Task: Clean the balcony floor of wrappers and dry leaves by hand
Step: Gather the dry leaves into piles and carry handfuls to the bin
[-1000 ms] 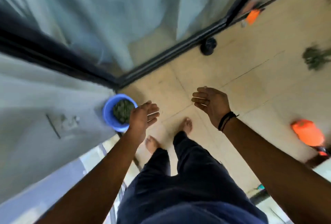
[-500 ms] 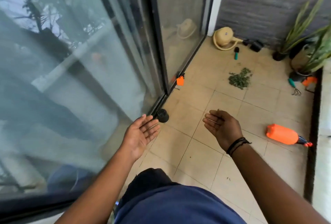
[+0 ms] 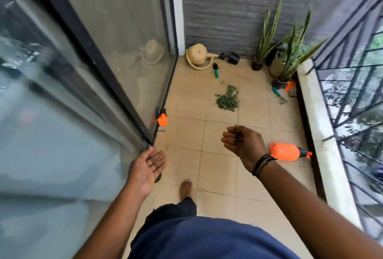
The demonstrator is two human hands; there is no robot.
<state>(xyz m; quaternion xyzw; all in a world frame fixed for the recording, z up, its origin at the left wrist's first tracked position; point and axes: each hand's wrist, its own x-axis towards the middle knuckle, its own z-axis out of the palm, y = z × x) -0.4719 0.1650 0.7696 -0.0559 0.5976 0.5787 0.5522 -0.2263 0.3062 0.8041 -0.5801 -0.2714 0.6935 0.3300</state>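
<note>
A pile of dry green leaves (image 3: 227, 101) lies on the beige tiled balcony floor (image 3: 186, 132), well ahead of both hands. My left hand (image 3: 147, 167) hangs palm up with relaxed fingers near the sliding glass door (image 3: 116, 55) and holds nothing. My right hand (image 3: 242, 144), a black band on its wrist, floats over the floor with fingers loosely curled and nothing in it. My bare foot (image 3: 186, 188) steps forward between the hands.
An orange spray bottle (image 3: 287, 152) lies on the floor at right. An orange glove (image 3: 163, 119) sits by the door track. At the far wall stand a beige watering can (image 3: 198, 57), a teal trowel (image 3: 216, 70), potted plants (image 3: 288, 59) and a hand rake (image 3: 279, 95). A railing (image 3: 348, 84) bounds the right side.
The view has swung up from the blue bucket of leaves to the far end of the balcony. I have stepped forward; both hands stay empty and drift apart.
</note>
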